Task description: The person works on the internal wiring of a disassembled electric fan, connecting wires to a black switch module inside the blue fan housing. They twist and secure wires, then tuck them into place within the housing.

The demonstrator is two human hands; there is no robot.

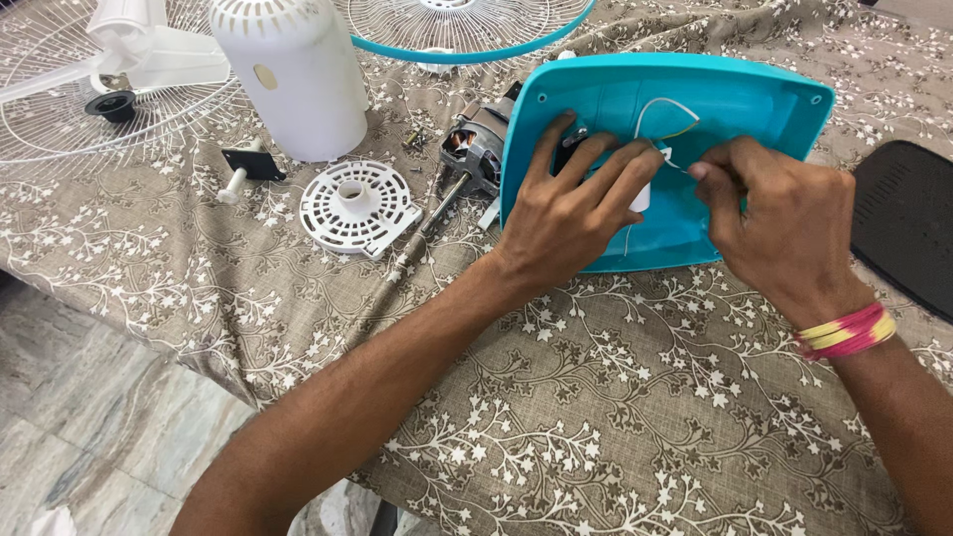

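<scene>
Turquoise shell (754,109): smooth plastic, rounded corners, tilted on the patterned cloth (615,397).
Left hand (566,213): fingers spread, pressing a small white part (640,197) inside the shell.
Right hand (779,223): pinched a thin wire (667,107).
Beside: metal motor (475,149), round white slotted disc (357,206).

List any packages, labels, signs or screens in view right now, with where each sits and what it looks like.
No packages, signs or screens in view.
Possible label: a small tan oval patch on the side of the white cylindrical housing, top left of the table; too small to tell whether it is a sticker or an opening.
</scene>
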